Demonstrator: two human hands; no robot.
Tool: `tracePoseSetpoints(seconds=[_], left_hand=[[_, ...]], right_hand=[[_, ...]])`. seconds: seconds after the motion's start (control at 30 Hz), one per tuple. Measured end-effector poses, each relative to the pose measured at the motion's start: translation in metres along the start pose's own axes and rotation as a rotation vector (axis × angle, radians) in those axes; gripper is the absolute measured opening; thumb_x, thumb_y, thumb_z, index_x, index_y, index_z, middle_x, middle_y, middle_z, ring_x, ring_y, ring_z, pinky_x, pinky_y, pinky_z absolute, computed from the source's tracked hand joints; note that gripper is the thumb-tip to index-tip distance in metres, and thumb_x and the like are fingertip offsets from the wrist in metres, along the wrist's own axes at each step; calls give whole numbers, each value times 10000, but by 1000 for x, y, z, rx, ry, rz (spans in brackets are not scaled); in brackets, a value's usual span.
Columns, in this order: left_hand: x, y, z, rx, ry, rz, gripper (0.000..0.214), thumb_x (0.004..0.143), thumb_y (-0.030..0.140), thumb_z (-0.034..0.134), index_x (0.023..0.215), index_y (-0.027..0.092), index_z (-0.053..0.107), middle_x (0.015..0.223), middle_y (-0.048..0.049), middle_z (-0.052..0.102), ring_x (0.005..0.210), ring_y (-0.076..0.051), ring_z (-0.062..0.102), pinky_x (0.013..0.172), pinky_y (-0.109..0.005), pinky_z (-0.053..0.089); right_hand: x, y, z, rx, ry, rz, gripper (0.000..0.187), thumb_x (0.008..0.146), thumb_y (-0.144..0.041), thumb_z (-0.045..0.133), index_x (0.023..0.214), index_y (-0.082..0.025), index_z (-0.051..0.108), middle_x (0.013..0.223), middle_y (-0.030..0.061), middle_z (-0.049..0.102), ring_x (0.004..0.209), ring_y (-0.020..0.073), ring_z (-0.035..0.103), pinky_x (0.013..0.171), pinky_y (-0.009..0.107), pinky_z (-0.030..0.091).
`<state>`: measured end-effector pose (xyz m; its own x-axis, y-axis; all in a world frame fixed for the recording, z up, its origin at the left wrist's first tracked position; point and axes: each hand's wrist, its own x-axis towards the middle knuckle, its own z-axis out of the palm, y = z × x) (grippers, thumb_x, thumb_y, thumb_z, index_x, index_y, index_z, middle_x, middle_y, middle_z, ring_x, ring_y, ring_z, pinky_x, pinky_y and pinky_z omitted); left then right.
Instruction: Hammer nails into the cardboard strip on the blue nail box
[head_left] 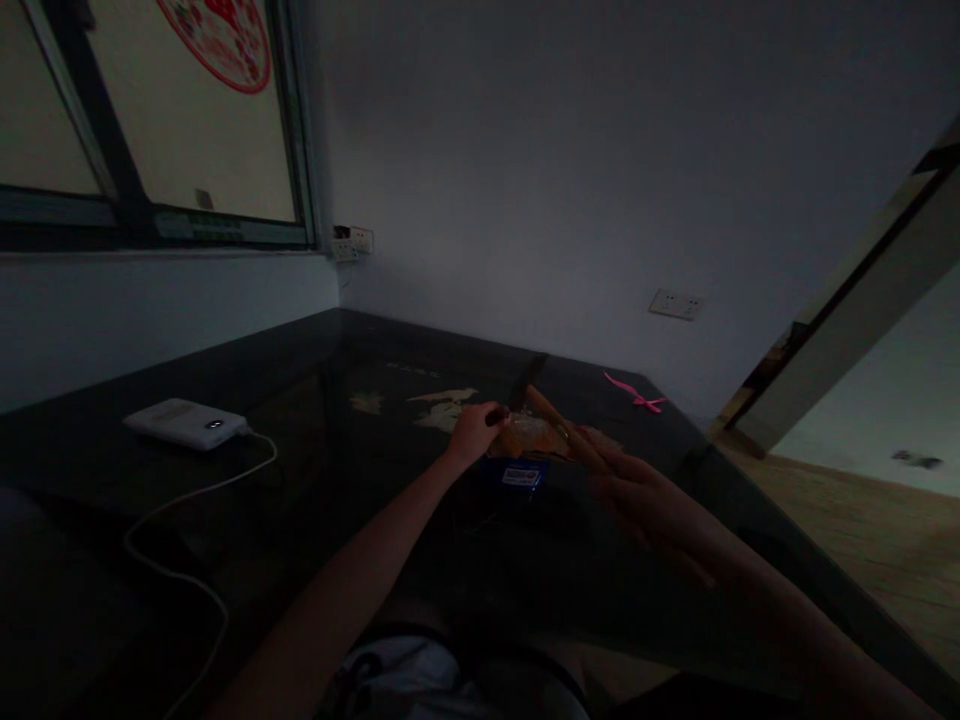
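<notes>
My left hand (pixel 472 435) is closed around the dark handle of what looks like a knife (pixel 528 380), its dark blade pointing up and away to the right. My right hand (pixel 637 490) grips a light-brown wooden stick (pixel 562 425); its far end comes up close to the blade, and whether they touch I cannot tell. Below the two lies a tan, partly shiny bundle (pixel 529 437), perhaps in clear wrapping. Just nearer to me is a blue packet (pixel 517 477) with a white label. The picture is very dark, so fine details are lost.
All this is over a glossy black table (pixel 360 350) with a pale bird-and-flower print. A white power bank (pixel 184 422) with a white cable (pixel 172 570) lies on the left. Toward the far right edge rests a pink ribbon (pixel 636 393). A wall and window stand behind.
</notes>
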<state>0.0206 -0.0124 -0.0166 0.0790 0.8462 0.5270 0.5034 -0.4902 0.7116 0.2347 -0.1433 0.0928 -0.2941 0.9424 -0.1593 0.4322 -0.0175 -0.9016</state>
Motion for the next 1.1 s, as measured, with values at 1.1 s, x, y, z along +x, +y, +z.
tracePoseSetpoints(seconds=[1.1], left_hand=[[0, 1, 0, 13, 5, 24, 81, 743, 211, 577, 775, 162, 631, 772, -24, 665, 737, -151, 607, 690, -259, 452]], right_hand=[[-6, 6, -9, 70, 50, -80, 575, 754, -348, 544, 1281, -169, 403, 500, -96, 398, 297, 32, 302, 278, 146, 259]])
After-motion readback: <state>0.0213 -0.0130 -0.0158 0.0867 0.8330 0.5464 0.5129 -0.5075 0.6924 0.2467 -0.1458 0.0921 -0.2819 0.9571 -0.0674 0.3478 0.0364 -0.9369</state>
